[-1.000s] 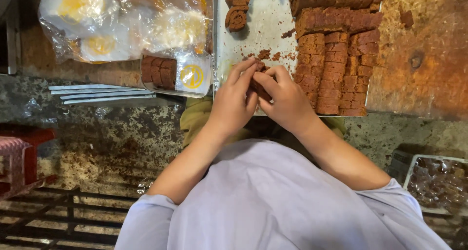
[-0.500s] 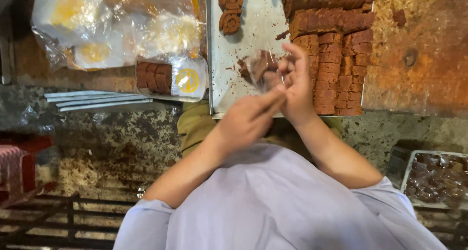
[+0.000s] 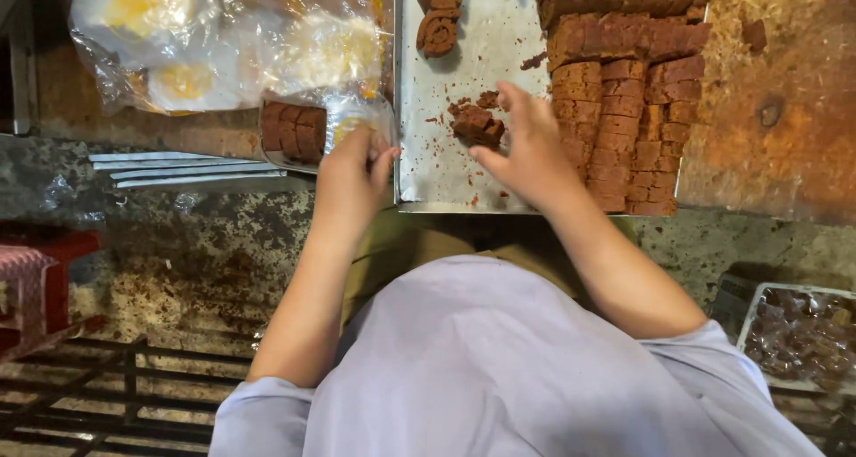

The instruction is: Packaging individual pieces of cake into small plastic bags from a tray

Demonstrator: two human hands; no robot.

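**Right hand closing on a brown lump, left hand at the bag**

Right now the right hand is spreading its fingers over a metal tray, thumb and forefinger parting around a crumbly brown lump. The lump is lying at approx. 10 o'clock from the palm, just beside the fingertips; can't tell if they're touching it yet. It isn't gripped, so the hand is holding nothing. The lump is sitting near the tray's mid-front, w/ loose crumbs round it, its longer side running roughly 10-to-4.

The left hand is resting half-curled at the tray's left edge, fingertips touching a clear plastic bag; whether it's pinching the plastic, can't tell. The right hand is clearly the nearer one to the lump; the left is lying at 9 o'clock from it, beyond the tray's rim.

Stacked brown slices are filling the tray's 3 o'clock side, two rolled pieces at 12. A small stack of brown pieces is sitting by the bag.
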